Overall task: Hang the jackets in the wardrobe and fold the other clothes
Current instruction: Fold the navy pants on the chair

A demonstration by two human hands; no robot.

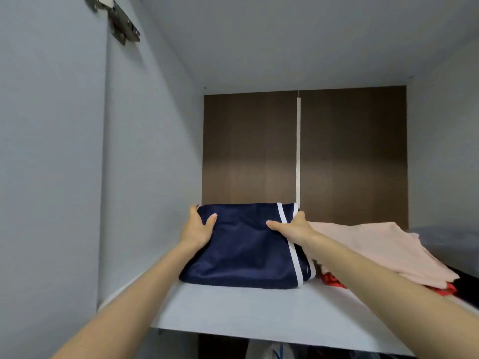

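One folded navy-blue garment with white stripes (243, 250) lay flat on the white wardrobe shelf (246, 307), longer side left to right, stripes running front to back. Left hand (198, 228) and right hand (293, 226) gripped its sides, thumbs on top, other fingers hidden. Bare shelf lay in front, and a pale pink cloth (375, 250) just to the right.

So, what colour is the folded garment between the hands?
Navy garment with white stripes; head view.
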